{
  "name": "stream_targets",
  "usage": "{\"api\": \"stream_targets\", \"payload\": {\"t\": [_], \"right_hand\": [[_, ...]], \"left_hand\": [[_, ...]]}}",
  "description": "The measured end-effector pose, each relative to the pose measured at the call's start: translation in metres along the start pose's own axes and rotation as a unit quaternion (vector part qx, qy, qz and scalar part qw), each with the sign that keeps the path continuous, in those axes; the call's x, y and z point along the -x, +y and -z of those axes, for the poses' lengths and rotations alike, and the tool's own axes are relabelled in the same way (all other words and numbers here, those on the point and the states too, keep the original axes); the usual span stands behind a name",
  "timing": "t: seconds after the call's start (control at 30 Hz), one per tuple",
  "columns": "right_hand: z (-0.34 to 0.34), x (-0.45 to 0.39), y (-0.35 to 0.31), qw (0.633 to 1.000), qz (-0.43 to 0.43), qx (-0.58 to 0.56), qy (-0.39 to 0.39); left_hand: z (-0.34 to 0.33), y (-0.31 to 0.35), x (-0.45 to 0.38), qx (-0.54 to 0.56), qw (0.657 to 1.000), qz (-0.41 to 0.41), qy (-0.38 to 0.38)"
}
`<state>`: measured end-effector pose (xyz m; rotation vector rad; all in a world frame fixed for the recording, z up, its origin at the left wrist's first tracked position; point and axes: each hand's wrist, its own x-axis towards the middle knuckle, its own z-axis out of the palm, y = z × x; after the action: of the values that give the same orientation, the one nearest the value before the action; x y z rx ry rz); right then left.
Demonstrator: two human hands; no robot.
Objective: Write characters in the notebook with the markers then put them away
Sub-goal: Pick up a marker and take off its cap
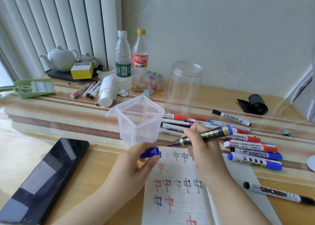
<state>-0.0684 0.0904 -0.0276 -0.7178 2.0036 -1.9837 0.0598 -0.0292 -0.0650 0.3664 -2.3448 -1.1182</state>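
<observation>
My right hand (203, 149) grips a black and gold marker (202, 136) with a blue end, its bare tip pointing left above the notebook (177, 199). My left hand (138, 163) pinches the marker's blue cap (150, 152) just left of that tip. The lined page carries several red, black and blue characters. Several capped markers (252, 149) lie in a pile to the right. A clear square container (136, 120) stands empty behind my hands.
A black phone (46, 177) lies at the left. One whiteboard marker (279, 193) lies at the right of the notebook, another (231, 118) further back. A tall clear jar (184, 86), two bottles (131, 61), more markers (88, 89), a teapot (60, 57) and a green dustpan (29, 88) stand behind.
</observation>
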Motion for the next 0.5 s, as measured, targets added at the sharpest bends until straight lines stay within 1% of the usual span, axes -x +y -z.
{"api": "stream_targets", "payload": {"t": [0.13,0.27,0.4,0.5], "right_hand": [[0.006,0.005,-0.016,0.999,0.02,-0.014,-0.048],[0.007,0.012,-0.019,0.997,0.026,-0.006,-0.066],[0.01,0.018,-0.018,0.997,0.003,0.0,-0.076],[0.015,0.022,-0.015,0.996,-0.02,-0.047,-0.077]], "left_hand": [[0.002,0.009,-0.003,0.056,0.998,0.009,-0.027],[0.004,0.022,-0.004,0.118,0.991,0.004,-0.06],[0.002,0.032,-0.002,0.124,0.989,0.009,-0.08],[-0.001,0.036,-0.001,0.105,0.99,0.018,-0.09]]}}
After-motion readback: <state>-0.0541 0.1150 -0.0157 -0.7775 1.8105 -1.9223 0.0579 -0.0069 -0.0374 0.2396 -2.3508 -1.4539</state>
